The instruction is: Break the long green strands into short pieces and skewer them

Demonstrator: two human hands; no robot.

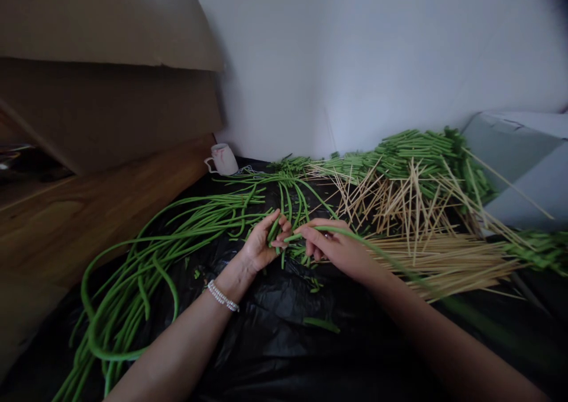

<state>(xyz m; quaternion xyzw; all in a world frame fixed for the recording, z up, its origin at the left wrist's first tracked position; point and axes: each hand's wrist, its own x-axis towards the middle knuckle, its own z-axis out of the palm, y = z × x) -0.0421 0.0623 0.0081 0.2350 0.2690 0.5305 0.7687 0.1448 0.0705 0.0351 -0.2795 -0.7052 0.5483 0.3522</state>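
My right hand (331,245) is closed on a long green bean (370,243), gripping it near one end while the rest trails back over my right forearm. That end reaches to my left hand (268,239), whose curled fingers hold short cut bean pieces (273,231). A bracelet of white beads sits on my left wrist. To the left, whole long beans (177,236) lie in a loose, looping heap. Thin wooden skewers (444,260) are spread to the right of my right hand. Small bean scraps (316,285) lie beneath my hands.
Black plastic sheeting (266,331) covers the work surface. Behind the skewers are stacked cut beans (412,150). A white mug (223,159) stands at the back, near a large cardboard box (110,100) at left. A pale box (523,153) bounds the right side.
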